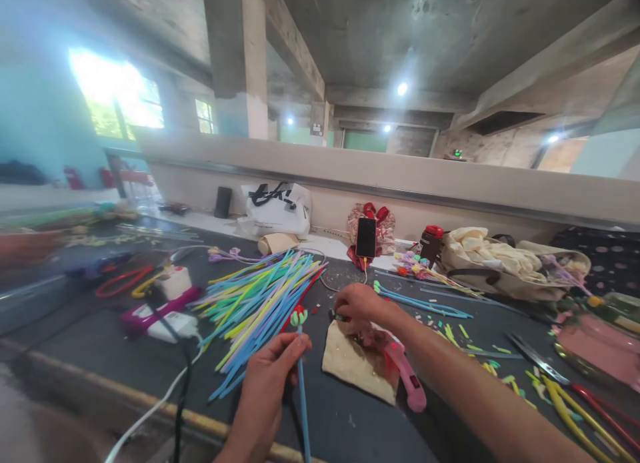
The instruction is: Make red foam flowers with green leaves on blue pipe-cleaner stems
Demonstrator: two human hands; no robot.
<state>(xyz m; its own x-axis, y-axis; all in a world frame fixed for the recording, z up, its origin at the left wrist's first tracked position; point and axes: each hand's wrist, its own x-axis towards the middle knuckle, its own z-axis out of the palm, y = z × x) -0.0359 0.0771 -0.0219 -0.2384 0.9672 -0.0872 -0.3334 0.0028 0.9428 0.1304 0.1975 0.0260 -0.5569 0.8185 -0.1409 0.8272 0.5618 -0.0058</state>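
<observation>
My left hand point(275, 373) pinches a thin blue straw-like stem point(303, 399) held upright, with a small pale green flower head point(299, 317) and a bit of red at its top. My right hand point(357, 304) reaches over the far edge of a cream cloth pad point(345, 363). Its fingers are curled down and closed, and their tips are partly hidden, so what they hold is unclear. Below that hand, a pink glue gun point(407, 376) with a small red light lies on the pad. Just left of it spreads a heap of colourful straws point(265, 309).
A power strip point(165, 316) with cables lies left. Scissors point(545, 366) and cut straw pieces point(510, 383) are at right. Blue stems with green tops point(425, 303) lie beyond my right forearm. A phone point(367, 237) stands at the back, near a white bag point(277, 209).
</observation>
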